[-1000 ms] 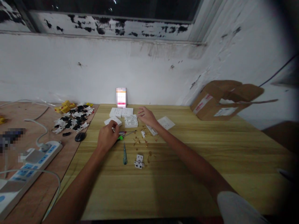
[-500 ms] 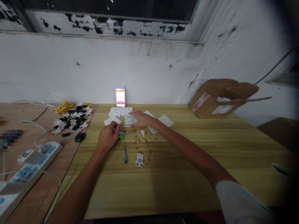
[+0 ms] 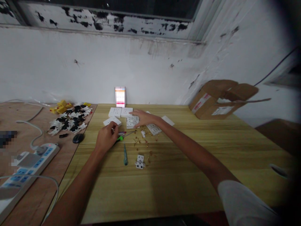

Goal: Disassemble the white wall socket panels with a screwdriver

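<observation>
**Right hand (image 3: 144,117) spans the open-backed white block (image 3: 132,121); left hand (image 3: 107,135) curls at a tilted-round socket panel (image 3: 112,121)**

In the head view, the white block lies near the back of the wood-grained table (image 3: 188,191), its inner side facing up. The right hand reaches over its right side, thumb and fingers spread apart, with the thumb toward the front edge and the fingers toward the back. Whether they grip it, I cannot tell.

The left hand is bent inward at the near edge of the socket panel, thumb and forefinger close together; what they pinch, if anything, is hidden.

Behind the white block, two more white socket faces (image 3: 115,112) sit side by side, and a lit phone (image 3: 120,97) stands against the wall. Right of the right hand lie an upturned white panel (image 3: 154,128) and, partly behind the forearm, a flat white plate (image 3: 169,121).

In front are a small white part (image 3: 143,134), scattered brass bits (image 3: 138,142) and a green-handled tool (image 3: 120,138) beside the left hand. Nearer still lie a blue-green screwdriver (image 3: 125,158) and a socket insert (image 3: 140,161).
</observation>
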### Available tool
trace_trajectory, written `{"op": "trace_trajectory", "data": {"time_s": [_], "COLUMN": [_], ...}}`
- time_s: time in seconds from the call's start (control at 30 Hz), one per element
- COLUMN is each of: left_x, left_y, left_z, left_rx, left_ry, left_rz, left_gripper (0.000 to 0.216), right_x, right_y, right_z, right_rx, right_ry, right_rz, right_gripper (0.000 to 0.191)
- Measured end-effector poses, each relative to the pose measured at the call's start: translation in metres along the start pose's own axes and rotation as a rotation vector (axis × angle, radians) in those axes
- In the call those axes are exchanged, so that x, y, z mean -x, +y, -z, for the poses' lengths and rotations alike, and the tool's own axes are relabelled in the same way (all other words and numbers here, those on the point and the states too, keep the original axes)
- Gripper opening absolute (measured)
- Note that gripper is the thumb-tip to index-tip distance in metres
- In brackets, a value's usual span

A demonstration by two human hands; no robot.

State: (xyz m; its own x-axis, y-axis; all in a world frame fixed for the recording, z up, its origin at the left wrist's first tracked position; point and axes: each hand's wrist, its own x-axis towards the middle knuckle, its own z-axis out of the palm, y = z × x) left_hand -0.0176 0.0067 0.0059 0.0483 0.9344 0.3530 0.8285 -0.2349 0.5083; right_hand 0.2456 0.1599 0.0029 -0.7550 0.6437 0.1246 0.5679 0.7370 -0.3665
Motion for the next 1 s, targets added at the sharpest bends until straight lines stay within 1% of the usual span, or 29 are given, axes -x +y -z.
{"op": "trace_trajectory", "data": {"time_s": [0.13, 0.3, 0.43, 0.47, 0.53, 0.63, 0.7, 0.8, 0.93, 1.0], "left_x": [0.000, 0.000, 0.000, 0.000, 0.000, 0.000, 0.000, 0.000, 0.001, 0.002], "left_y": [-0.001, -0.001, -0.001, -0.001, -0.001, -0.003, -0.004, -0.003, -0.001, -0.001], "left_z": [-0.001, -0.005, -0.007, -0.007, -0.007, -0.008, -0.009, -0.010, -0.010, -0.009], "left_rx": [0.019, 0.036, 0.058, 0.060, 0.062, 0.068, 0.070, 0.088, 0.110, 0.108], "left_ry": [0.009, 0.018, -0.001, -0.006, -0.012, -0.023, -0.031, -0.044, -0.051, -0.048], "left_rz": [-0.017, -0.027, -0.032, -0.030, -0.029, -0.033, -0.035, -0.047, -0.067, -0.074], "left_gripper": [0.022, 0.022, 0.020, 0.020, 0.020, 0.021, 0.021, 0.021, 0.020, 0.020], "right_x": [0.001, 0.001, 0.002, 0.002, 0.003, 0.005, 0.006, 0.005, 0.000, -0.002], "right_y": [0.004, 0.000, 0.001, 0.002, 0.008, 0.016, 0.019, 0.018, 0.012, 0.010], "right_z": [-0.002, 0.003, 0.015, 0.019, 0.026, 0.033, 0.035, 0.030, 0.022, 0.019], "right_rx": [-0.018, -0.128, -0.227, -0.250, -0.314, -0.438, -0.472, -0.394, -0.065, 0.084], "right_ry": [-0.004, -0.007, 0.068, 0.080, 0.056, -0.023, -0.029, 0.016, 0.147, 0.173], "right_rz": [0.015, 0.026, -0.022, -0.044, -0.091, -0.146, -0.196, -0.297, -0.340, -0.343], "right_gripper": [0.096, 0.093, 0.086, 0.083, 0.075, 0.056, 0.043, 0.033, 0.032, 0.036]}}
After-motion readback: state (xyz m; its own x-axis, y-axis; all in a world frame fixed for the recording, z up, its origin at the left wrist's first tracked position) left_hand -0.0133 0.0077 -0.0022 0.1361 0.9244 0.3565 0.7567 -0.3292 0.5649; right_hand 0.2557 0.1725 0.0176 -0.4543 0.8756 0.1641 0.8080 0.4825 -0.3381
